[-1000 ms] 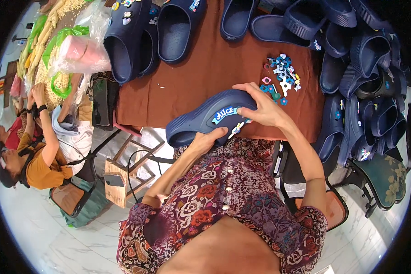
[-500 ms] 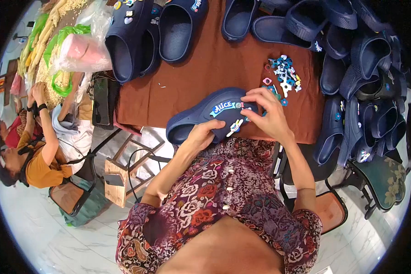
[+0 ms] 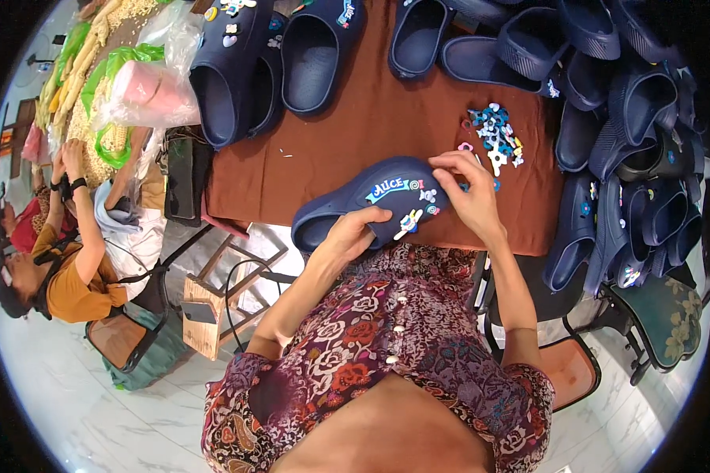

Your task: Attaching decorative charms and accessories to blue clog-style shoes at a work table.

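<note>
A navy blue clog with a rounded toe lies on its side at the near edge of the brown cloth, its toe to the right. My left hand grips its near side, thumb across the upper. Several charms sit on the upper: a blue lettered banner, a white figure charm and a small grey-white charm. At the toe's right edge is my right hand, its thumb and fingertips drawn together. Whether something small is between them is hidden. Beyond this hand is a pile of loose charms.
Navy clogs stand along the far edge, and a heap of clogs fills the right side. The brown cloth covers the table. At left, a co-worker sits by a plastic bag. A chair stands at lower right.
My right hand has drawn off the charms on the upper to the toe's edge, uncovering the small grey-white charm. The left hand keeps its grip on the clog. The view has shifted slightly.
</note>
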The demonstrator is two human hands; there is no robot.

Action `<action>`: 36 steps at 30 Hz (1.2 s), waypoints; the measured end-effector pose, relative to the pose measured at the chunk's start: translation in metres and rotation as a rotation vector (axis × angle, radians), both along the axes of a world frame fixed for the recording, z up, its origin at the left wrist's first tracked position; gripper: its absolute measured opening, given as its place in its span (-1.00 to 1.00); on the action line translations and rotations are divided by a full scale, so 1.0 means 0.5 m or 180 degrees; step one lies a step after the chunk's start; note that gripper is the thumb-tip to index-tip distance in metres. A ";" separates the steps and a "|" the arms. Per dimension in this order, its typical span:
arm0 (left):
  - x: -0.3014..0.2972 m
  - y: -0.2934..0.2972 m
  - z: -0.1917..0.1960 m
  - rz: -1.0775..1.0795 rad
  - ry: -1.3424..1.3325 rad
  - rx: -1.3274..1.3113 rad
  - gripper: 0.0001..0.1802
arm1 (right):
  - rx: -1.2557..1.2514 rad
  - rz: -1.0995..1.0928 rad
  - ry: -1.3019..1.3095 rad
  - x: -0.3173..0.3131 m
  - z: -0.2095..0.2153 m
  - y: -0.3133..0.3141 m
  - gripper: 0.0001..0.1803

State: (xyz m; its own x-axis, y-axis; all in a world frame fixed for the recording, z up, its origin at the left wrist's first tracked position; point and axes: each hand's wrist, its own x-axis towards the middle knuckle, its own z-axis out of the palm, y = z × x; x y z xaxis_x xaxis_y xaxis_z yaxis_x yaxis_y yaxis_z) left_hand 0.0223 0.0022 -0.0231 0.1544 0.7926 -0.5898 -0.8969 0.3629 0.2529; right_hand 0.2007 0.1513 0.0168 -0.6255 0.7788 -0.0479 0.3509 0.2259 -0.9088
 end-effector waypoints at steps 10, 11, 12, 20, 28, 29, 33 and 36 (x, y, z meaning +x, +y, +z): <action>-0.022 0.037 0.030 0.0292 -0.0139 0.0003 -0.53 | 0.0396 -0.0156 -0.0061 0.003 -0.007 -0.010 -0.81; -0.027 0.041 0.030 0.0324 -0.0166 0.0050 -0.52 | 0.0349 -0.0210 0.0023 -0.005 -0.007 -0.014 -0.79; -0.030 0.044 0.029 0.0336 -0.0148 0.0068 -0.52 | 0.0307 -0.0262 0.0110 -0.013 -0.007 -0.017 -0.76; -0.033 0.030 0.030 0.0042 0.0503 0.0035 -0.46 | 0.0847 0.0053 -0.0234 -0.068 -0.039 -0.035 -0.63; -0.062 -0.026 0.066 -0.1652 0.4006 0.0969 -0.43 | 0.0833 0.0191 -0.0185 -0.063 -0.033 -0.036 -0.61; -0.066 -0.029 0.063 -0.1614 0.4032 0.0982 -0.43 | 0.0718 0.0101 -0.0052 -0.064 -0.027 -0.041 -0.60; -0.094 -0.009 0.085 -0.1460 0.3454 0.0468 -0.59 | 0.0532 -0.0444 0.0260 -0.044 -0.033 -0.047 -0.63; -0.134 0.022 0.172 -0.0302 0.2490 0.0749 -0.66 | 0.0305 -0.1095 0.0547 -0.007 -0.069 -0.045 -0.70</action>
